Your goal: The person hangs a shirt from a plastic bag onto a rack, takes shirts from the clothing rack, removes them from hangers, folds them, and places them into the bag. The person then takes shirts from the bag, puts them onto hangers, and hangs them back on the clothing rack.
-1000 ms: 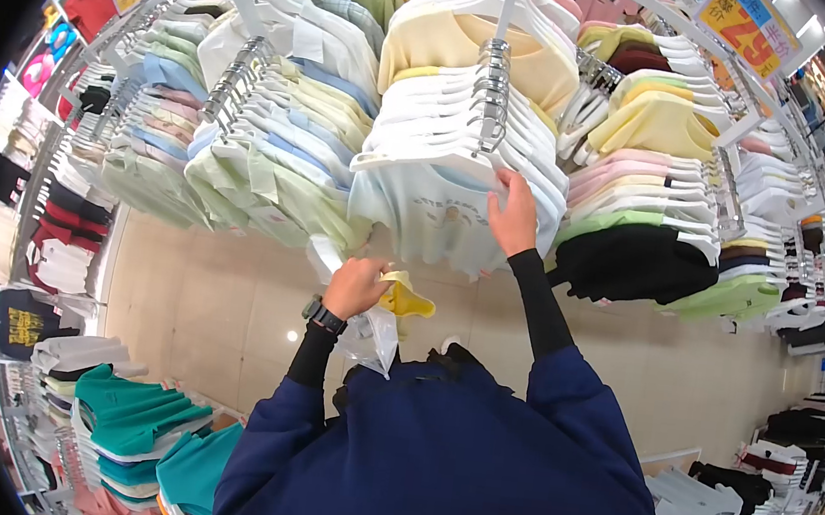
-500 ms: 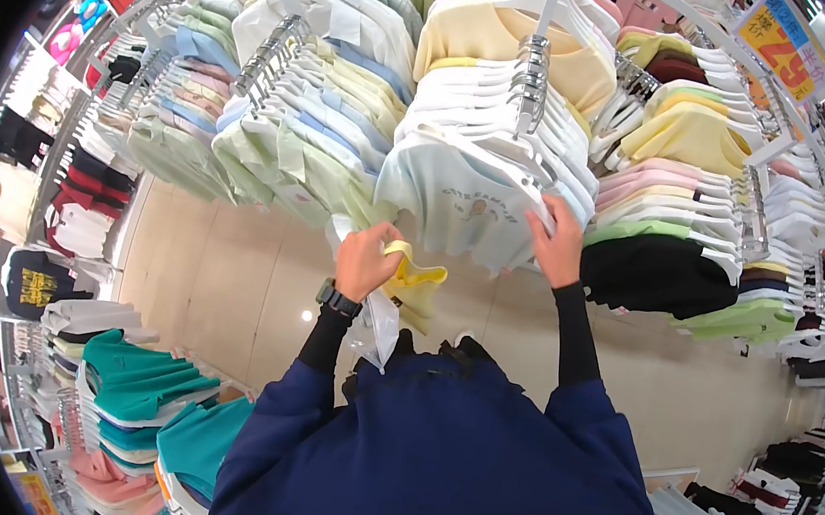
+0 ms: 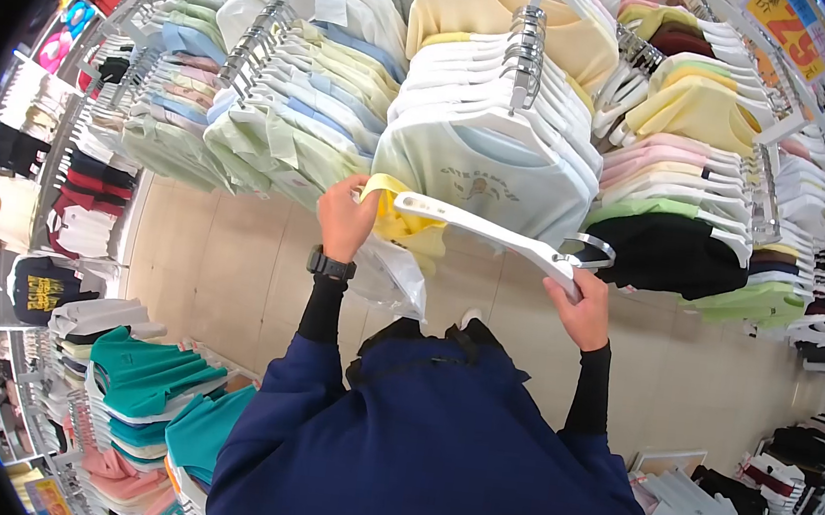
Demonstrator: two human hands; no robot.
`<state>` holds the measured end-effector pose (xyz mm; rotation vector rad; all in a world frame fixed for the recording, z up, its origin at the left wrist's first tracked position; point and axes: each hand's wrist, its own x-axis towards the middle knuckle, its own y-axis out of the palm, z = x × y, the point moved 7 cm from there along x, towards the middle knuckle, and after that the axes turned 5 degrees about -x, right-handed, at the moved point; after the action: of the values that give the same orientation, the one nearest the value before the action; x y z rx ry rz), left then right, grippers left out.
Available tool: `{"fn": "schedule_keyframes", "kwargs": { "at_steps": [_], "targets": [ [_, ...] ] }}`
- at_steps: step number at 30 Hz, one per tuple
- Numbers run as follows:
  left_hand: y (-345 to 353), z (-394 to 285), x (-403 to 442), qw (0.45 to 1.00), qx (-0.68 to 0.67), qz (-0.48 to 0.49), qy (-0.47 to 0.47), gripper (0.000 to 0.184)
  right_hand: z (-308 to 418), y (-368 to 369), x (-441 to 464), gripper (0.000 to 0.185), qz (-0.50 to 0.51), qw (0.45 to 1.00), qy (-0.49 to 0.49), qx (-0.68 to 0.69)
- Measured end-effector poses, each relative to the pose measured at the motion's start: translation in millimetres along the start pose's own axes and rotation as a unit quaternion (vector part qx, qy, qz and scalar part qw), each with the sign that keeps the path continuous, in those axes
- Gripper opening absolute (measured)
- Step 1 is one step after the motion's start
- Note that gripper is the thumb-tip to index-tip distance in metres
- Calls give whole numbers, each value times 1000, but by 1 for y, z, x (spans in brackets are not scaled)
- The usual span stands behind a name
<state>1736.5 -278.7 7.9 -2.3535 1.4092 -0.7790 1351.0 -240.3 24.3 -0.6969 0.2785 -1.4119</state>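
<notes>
"What finishes can be seen around the pale blue T-shirt (image 3: 486, 180)?"

"Matt, smooth cloth is shown by the T-shirt itself. Below it, smooth white plastic is seen in the loose hanger (image 3: 481, 227), topped by a shiny metal hook (image 3: 599, 245)."

"And to its lower left?"

"Matt cloth in the yellow garment (image 3: 408, 225); glossy, crinkled plastic in the clear bag (image 3: 392, 284). Smooth, glossy floor tiles (image 3: 229, 283) are seen beneath."

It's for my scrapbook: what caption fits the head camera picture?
Left hand holds yellow cloth, right hand a white hanger.

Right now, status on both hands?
Left hand: holding yellow fabric garment. Right hand: gripping white plastic hanger, far end at garment. Clear plastic bag hanging beneath, possible obstruction.
</notes>
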Motion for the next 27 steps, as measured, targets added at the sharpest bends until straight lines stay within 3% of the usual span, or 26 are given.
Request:
{"fn": "schedule_keyframes", "kwargs": {
  "at_steps": [5, 8, 11, 14, 18, 21, 27],
  "targets": [
    [6, -20, -8, 999, 0, 1, 53, 19, 10, 21, -4, 23, 3, 1000, -3, 0],
    [19, -56, -30, 999, 3, 25, 28, 15, 18, 52, -3, 23, 22, 1000, -2, -1],
    [35, -66, -58, 995, 34, 40, 83, 12, 15, 91, -4, 24, 12, 1000, -24, 4],
    [35, -51, -64, 998, -40, 45, 26, 12, 9, 107, -5, 25, 27, 999, 15, 24],
    [13, -38, -60, 999, 51, 12, 13, 25, -5, 113, -18, 27, -12, 994, 79, 76],
    [8, -19, -52, 991, 129, 8, 35, 24, -14, 123, -39, 28, -47, 974, 140, 169],
    [4, -24, -32, 991, 116, -44, 53, 17, -23, 123, -47, 28, -38, 994, 84, 62]
  ]
}}
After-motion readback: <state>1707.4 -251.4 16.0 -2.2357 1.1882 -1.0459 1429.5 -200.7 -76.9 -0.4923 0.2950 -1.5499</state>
